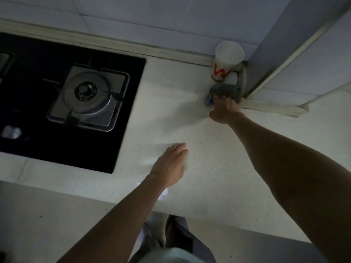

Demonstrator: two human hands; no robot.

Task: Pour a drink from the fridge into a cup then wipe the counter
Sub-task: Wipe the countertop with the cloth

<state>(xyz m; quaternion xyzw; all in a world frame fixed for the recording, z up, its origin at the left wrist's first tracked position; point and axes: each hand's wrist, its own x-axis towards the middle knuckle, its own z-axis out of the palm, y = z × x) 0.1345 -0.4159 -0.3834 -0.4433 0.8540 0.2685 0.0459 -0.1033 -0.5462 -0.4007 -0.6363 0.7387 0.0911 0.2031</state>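
Fingers (222, 99): those of the right hand (226, 110) reach forward, fairly straight, and press down on the cloth (227, 89); the left hand (171, 164) lies flat on the counter (218, 177) and holds nothing.
Cloth: grey and crumpled, with a bluish edge at its left; it sits in the back corner, just in front of the cup (228, 57).
Cup: white paper with a red W mark, upright by the wall tiles.
Hob (117, 145): black glass, well to the left.

White paper cup (227, 61) in the back corner, large red letter W printed on its side — a small yellow mark within the letter, a line of red print beneath it — too blurred to read
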